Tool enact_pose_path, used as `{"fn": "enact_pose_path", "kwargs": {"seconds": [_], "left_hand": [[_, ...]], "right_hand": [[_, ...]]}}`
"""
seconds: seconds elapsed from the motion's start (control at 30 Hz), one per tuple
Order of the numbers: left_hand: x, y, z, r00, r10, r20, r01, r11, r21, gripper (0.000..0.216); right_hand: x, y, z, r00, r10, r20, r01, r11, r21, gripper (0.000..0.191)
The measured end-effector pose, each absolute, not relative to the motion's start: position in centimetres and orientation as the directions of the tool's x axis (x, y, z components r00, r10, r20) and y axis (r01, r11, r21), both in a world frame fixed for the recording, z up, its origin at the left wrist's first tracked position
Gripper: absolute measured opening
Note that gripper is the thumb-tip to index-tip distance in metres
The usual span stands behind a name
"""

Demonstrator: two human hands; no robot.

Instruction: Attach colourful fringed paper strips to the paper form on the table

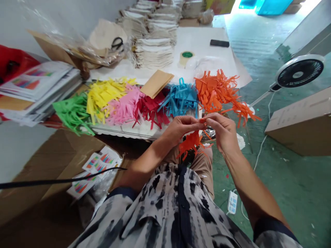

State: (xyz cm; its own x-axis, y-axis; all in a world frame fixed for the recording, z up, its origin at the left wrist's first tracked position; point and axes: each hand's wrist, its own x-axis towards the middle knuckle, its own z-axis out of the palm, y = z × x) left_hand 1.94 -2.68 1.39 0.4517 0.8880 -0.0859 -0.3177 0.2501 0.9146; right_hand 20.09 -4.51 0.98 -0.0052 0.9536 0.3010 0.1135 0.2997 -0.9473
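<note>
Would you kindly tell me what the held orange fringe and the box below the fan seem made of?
Orange fringe: matte tissue paper or perhaps thin felt, judging by its floppy cut strips. Box: probably dull cardboard, given its stiff brown side.

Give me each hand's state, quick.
Left hand: closed, pinching the upper end of the orange fringed piece.
Right hand: closed, pinching the same upper end.
</note>
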Motion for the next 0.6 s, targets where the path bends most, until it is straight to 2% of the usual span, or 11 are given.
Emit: {"fn": "enact_pose_path", "kwargs": {"seconds": [0.07, 0.17, 0.23, 0.33, 0.43, 0.53, 0.6], "left_hand": [[2.0, -2.9, 1.3, 0.431, 0.902, -0.039, -0.300, 0.184, 0.936, 0.027], [2.1, -3.2, 1.0, 0.401, 0.916, -0.001, -0.278, 0.122, 0.953, 0.023], [2.2, -3.3, 0.5, 0.343, 0.939, -0.006, -0.301, 0.116, 0.947, 0.023], [2.1, -2.8, -0.3, 0.226, 0.973, -0.050, -0.358, 0.131, 0.924, 0.025], [1.4, -1.7, -0.9, 0.136, 0.987, -0.091, -0.390, 0.138, 0.910, 0.030], [0.2, -0.6, -1.1, 0.088, 0.990, -0.114, -0.468, 0.142, 0.872, 0.037], [-0.6, -0.2, -1.3, 0.091, 0.985, -0.149, -0.488, 0.175, 0.855, 0.039]], "right_hand": [[20.3, -4.6, 1.5, -0.054, 0.946, 0.319, 0.203, 0.323, -0.924, 0.010], [20.1, -5.0, 1.8, -0.009, 0.912, 0.409, 0.303, 0.393, -0.868, 0.010], [19.7, -4.9, 1.8, 0.021, 0.898, 0.440, 0.295, 0.415, -0.861, 0.012], [19.6, -3.2, 2.1, -0.042, 0.908, 0.416, 0.302, 0.409, -0.861, 0.015], [19.9, 1.9, 2.8, -0.099, 0.907, 0.409, 0.401, 0.412, -0.818, 0.019], [19.4, 9.9, 3.4, -0.131, 0.867, 0.480, 0.632, 0.446, -0.634, 0.027], [18.2, 15.6, 3.5, -0.210, 0.880, 0.427, 0.810, 0.401, -0.428, 0.031]]}}
